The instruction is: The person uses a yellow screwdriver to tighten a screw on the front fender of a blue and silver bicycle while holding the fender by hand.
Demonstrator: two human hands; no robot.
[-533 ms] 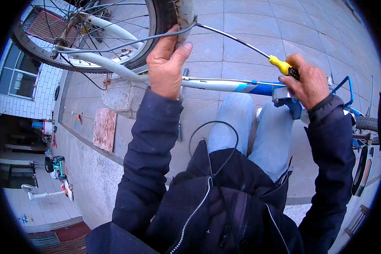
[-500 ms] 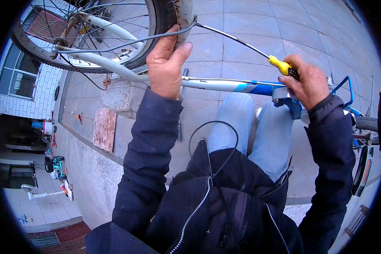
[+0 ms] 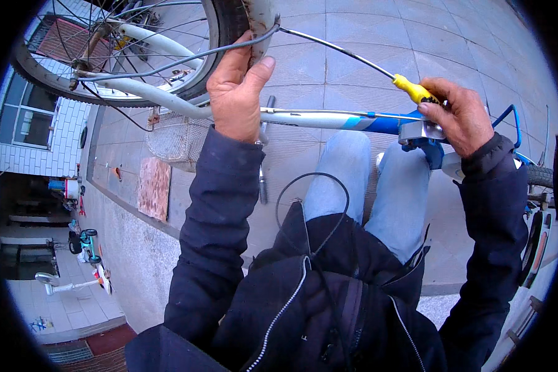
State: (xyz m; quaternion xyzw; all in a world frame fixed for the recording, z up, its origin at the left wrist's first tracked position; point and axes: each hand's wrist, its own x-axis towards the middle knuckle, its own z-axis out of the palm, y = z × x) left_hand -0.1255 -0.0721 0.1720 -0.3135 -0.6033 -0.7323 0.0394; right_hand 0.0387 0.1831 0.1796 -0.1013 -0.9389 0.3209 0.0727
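My left hand (image 3: pixel 237 93) is closed on the white, rust-spotted mudguard (image 3: pixel 258 43) of a bicycle wheel (image 3: pixel 149 93), thumb on one side and fingers on the other. A grey metal stay (image 3: pixel 186 65) runs from the wheel's hub to the mudguard. In my right hand (image 3: pixel 462 115) is a long-shafted screwdriver (image 3: pixel 413 90) with a yellow handle. Its tip meets the mudguard where the stay ends; the exact contact is too small to make out. Below the shaft, the white and blue bicycle frame (image 3: pixel 316 119) stretches across, passing near my right wrist.
A wire basket (image 3: pixel 173 139) lies beneath the wheel, with a reddish stone slab (image 3: pixel 154 189) nearby on the paving. A thin black cable (image 3: pixel 313 178) loops over my lap. Toys and a scooter (image 3: pixel 74 285) stand at the far left by a building.
Both hands, the mudguard and the wheel sit slightly differently in view. My right fingers have shifted on the screwdriver handle, now covering its black part. The tip stays at the mudguard.
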